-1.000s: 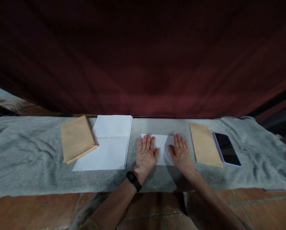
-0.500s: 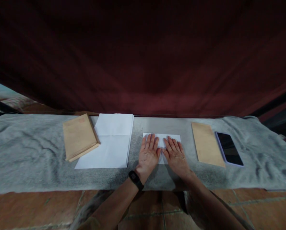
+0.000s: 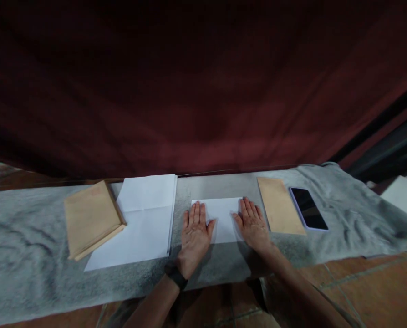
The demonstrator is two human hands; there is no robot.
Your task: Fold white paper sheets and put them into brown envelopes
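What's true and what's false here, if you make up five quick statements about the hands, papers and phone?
1. The left hand touches the small white paper. True.
2. The single brown envelope lies between the right hand and the phone. True.
3. The right hand grips the phone. False: it rests at the small white paper's right edge.
4. The brown stack overlaps the large white sheets. True.
5. The right wrist wears a black band. False: the black band is on the left wrist.
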